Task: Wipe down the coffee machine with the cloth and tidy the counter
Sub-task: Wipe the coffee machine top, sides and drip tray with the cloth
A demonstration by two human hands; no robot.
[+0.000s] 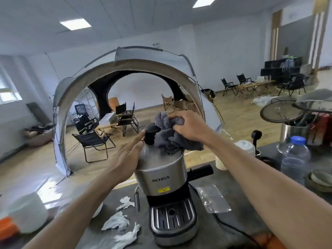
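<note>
A steel coffee machine (161,178) stands on the dark counter (224,229) in front of me, drip tray facing me. My right hand (190,125) grips a crumpled grey cloth (170,135) and presses it on the machine's top, over the black cap. My left hand (127,155) lies flat against the machine's upper left side, fingers spread, holding nothing.
Several torn white paper scraps (117,221) lie left of the machine. A foil wrapper (212,198) and the black power cord (231,227) lie to its right. A clear water bottle (294,159), a small bowl (319,182) and a utensil pot (294,132) stand at right; white containers (27,212) at left.
</note>
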